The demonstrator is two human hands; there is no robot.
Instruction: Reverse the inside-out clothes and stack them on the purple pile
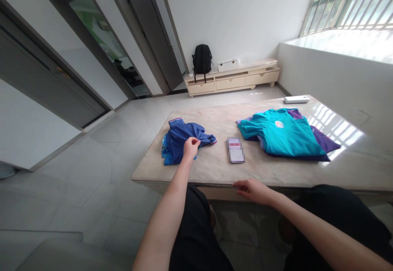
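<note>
My left hand [190, 147] is closed in a pinch on a crumpled navy blue polo shirt [181, 140] with white and red sleeve trim. A brighter blue garment [166, 156] shows from under that shirt at its left side. My right hand [253, 190] is at the table's front edge, fingers loosely bent and apart, with nothing in it. Between the clothes lies a phone-sized object [236, 150], blurred by pixelation. On the right, a teal shirt [291, 136] with a round badge lies spread over purple and dark garments [327, 140].
The clothes lie on a glossy marble-look table [208, 172]. A white oblong device [296, 99] rests near its far edge. Across the floor, a low cabinet [230, 83] bears a black backpack [202, 59] and a white box [227, 65]. My legs are beneath the table's front.
</note>
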